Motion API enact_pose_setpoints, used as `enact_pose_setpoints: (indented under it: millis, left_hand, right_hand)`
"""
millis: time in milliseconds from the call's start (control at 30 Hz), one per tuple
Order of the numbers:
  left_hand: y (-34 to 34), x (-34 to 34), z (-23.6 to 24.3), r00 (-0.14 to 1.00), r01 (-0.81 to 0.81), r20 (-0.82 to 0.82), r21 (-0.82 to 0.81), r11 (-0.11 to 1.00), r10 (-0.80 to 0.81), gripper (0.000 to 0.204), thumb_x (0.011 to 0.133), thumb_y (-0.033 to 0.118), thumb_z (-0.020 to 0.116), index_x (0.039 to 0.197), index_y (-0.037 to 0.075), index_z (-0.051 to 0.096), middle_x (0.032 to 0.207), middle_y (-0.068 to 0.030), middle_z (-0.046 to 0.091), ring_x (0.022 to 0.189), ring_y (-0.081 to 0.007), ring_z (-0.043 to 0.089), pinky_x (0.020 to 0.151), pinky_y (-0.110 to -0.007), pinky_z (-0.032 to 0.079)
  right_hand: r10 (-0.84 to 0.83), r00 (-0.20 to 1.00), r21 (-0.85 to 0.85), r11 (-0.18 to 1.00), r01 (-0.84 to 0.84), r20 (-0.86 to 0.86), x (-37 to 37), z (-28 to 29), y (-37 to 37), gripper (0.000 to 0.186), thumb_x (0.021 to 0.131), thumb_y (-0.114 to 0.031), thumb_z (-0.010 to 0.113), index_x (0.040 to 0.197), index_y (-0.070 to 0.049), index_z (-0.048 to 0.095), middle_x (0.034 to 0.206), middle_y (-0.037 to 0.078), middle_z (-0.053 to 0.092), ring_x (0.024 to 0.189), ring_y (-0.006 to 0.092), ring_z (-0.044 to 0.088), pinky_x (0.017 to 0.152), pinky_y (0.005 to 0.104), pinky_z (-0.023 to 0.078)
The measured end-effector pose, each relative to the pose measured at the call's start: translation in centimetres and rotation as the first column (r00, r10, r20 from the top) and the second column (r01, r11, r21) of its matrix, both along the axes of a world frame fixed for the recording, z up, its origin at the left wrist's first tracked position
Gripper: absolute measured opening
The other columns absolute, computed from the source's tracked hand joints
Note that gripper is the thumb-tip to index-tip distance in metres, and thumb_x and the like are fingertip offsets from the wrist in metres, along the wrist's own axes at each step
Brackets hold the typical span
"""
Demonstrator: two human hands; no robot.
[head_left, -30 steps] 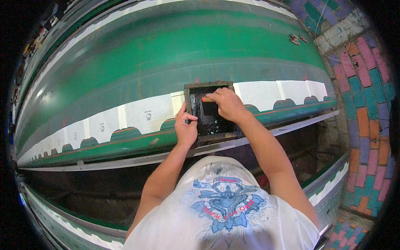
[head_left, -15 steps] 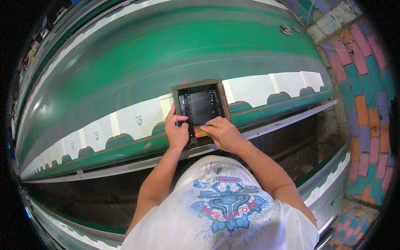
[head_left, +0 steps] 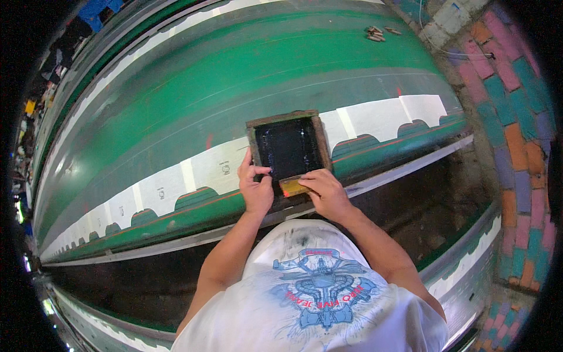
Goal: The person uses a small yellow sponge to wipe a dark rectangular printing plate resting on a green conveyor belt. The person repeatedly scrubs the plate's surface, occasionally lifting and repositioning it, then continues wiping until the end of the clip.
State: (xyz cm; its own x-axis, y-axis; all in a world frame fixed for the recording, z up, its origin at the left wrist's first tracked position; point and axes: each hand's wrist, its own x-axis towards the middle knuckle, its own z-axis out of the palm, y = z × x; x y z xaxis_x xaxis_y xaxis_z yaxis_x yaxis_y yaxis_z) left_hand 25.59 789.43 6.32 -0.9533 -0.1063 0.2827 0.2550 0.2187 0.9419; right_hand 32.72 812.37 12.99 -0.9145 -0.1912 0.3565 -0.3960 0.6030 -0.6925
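A small wooden-framed printing screen (head_left: 287, 118) lies in front of me over a row of white pieces (head_left: 202, 170) on a long green table. Glossy black ink (head_left: 291, 144) covers its dark mesh. My left hand (head_left: 256, 192) grips the frame's near left side, with the fingers bent round the edge. In my right hand (head_left: 328, 192) is a yellow squeegee (head_left: 295, 186), pinched between thumb and fingers at the frame's near end. Small dark prints show on the white pieces left of the screen. What lies beneath the screen is hidden.
The green table (head_left: 234, 64) stretches far to the left. Several small brown stubs (head_left: 376, 34) rest near its far right corner. A metal rail (head_left: 404, 167) runs along its near edge. Multicoloured bricks (head_left: 522, 176) pave the floor at right. Another table with white pieces stands behind me.
The screen has moved right along the row, and my body with it. One more printed white piece now shows left of it. More of the squeegee is visible under my right hand.
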Motion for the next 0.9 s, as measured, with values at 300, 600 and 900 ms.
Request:
enact_pose_setpoints:
  millis: [300,600,900]
  left_hand:
    - [7.4,-0.4,-1.1,0.989,-0.024,0.151,0.085,0.996,0.011,0.025,0.078,-0.017,0.070,0.090,0.005,0.073,0.175,-0.0273,0.051,0.165,-0.0386,0.048,0.135,-0.047,0.035]
    - [7.9,-0.4,-1.7,0.984,-0.026,0.177,0.163,0.986,-0.004,0.021,0.078,-0.013,0.071,0.087,0.005,0.074,0.173,-0.0291,0.054,0.162,-0.0389,0.050,0.132,-0.046,0.038]
    - [8.0,-0.4,-2.1,0.979,-0.050,0.201,0.044,0.998,0.040,0.021,0.078,-0.013,0.072,0.085,0.007,0.074,0.173,-0.0263,0.055,0.160,-0.0391,0.052,0.131,-0.047,0.040]
  right_hand:
    - [0.121,0.992,-0.008,0.993,-0.121,0.024,-0.9,0.4,8.5,0.038,0.084,0.010,0.079,0.120,0.000,0.081,0.124,0.017,0.077,0.119,0.0404,0.072,0.104,0.0501,0.059]
    - [0.277,0.959,0.172,0.949,-0.264,-0.058,-1.8,1.7,8.2,0.041,0.085,0.000,0.078,0.126,-0.002,0.079,0.124,0.015,0.076,0.116,0.0371,0.072,0.100,0.0492,0.056]
    - [0.396,0.877,0.377,0.795,-0.476,0.272,-10.2,3.7,9.8,0.041,0.088,0.001,0.068,0.127,-0.006,0.079,0.118,0.014,0.079,0.116,0.0389,0.071,0.103,0.0507,0.056]
